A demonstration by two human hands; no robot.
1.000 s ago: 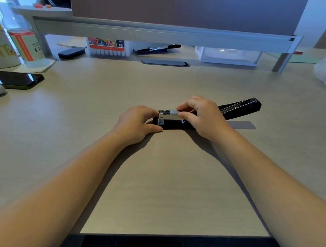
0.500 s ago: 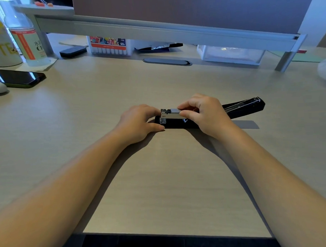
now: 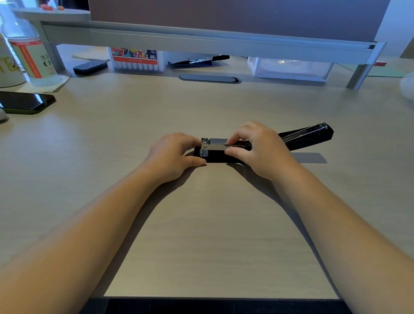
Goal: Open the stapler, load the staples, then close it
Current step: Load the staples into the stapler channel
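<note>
little has moved since earlier: the stapler (image 3: 224, 151) lies open mid-counter (image 3: 204, 228), lid flung right. left hand (image 3: 172, 156) grasps its front end, bracing it, so right hand (image 3: 260, 149) fingers (image 3: 236, 137) can pinch the metal magazine (image 3: 215, 144), likely seating staples.

this was an office desk. a pale wood-grain desktop (image 3: 204, 228) carried a grey metal monitor riser (image 3: 220, 41) with a large screen (image 3: 242, 10) on it, and a cable grommet (image 3: 209, 79) was set into the surface. under the riser sat a box of markers (image 3: 135, 59) and a clear plastic tray (image 3: 290, 69). a phone (image 3: 21, 101) and a bottle (image 3: 30, 53) stood at the left.
</note>
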